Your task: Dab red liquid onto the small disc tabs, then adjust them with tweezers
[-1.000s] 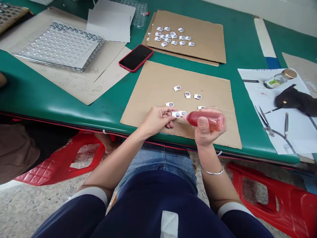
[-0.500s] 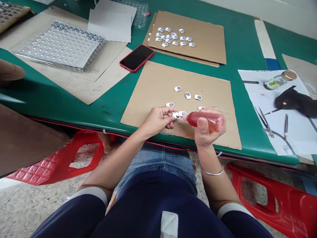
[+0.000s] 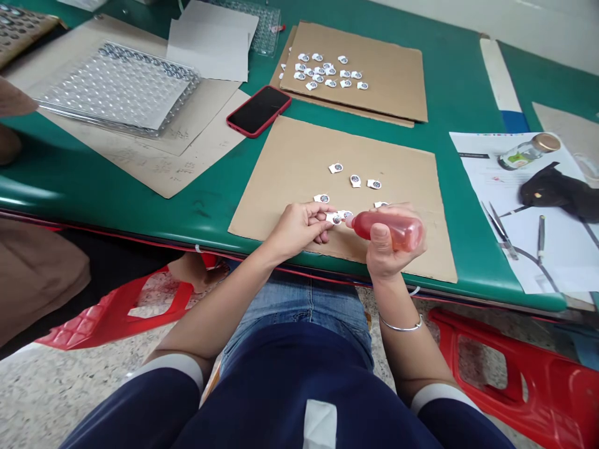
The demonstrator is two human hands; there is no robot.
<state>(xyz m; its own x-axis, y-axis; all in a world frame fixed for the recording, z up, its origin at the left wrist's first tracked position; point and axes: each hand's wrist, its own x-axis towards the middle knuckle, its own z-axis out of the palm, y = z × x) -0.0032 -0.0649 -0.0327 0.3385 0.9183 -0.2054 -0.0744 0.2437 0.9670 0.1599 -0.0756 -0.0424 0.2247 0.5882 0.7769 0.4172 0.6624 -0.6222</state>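
Right hand (image 3: 390, 246) wrapped around red bottle (image 3: 390, 228); left hand (image 3: 299, 227) pinching small white tag (image 3: 334, 218)
Bottle lies sideways, nozzle touching the tag, both over the near edge of the front cardboard sheet (image 3: 290, 168). Loose tags (image 3: 354, 181) sit mid-sheet. More tags on the far cardboard (image 3: 393, 75); red phone (image 3: 259, 110) just beside the front sheet's far left corner

2 hands (image 3: 299, 227), 1 red bottle (image 3: 390, 227), 1 phone (image 3: 259, 110), 3 cardboard sheets (image 3: 290, 162), 1 jar (image 3: 528, 149), ~6 small white parts (image 3: 355, 180) on near sheet, ~15 on far sheet.
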